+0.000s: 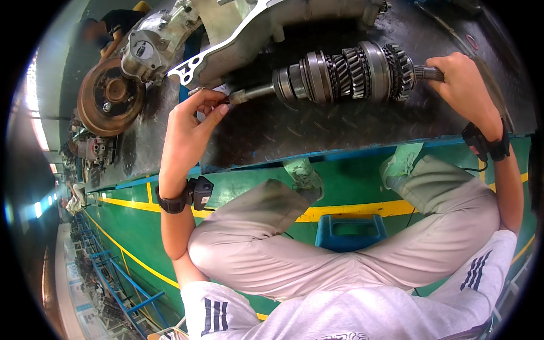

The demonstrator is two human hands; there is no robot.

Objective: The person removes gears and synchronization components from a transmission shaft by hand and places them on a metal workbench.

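Observation:
A gear shaft [348, 73] with several helical gears and smooth rings lies level across the dark metal workbench [255, 136]. At its right end, my right hand [466, 85] is closed around the splined tip. My left hand [195, 127] is at the thinner left end, thumb and fingers pinched together on the shaft's tip. Whether a small part also sits between those fingers is hidden. Just beyond the shaft stands an open grey metal gearbox housing [243, 45] with a bright flange edge, close to my left fingers.
A rusty brake disc [111, 96] and a cast metal housing [146, 54] stand at the left of the bench. Below the bench edge is a blue plastic stool [351, 242] between my legs. Blue metal frames [122, 289] line the lower left. Another person [116, 28] is at the far left.

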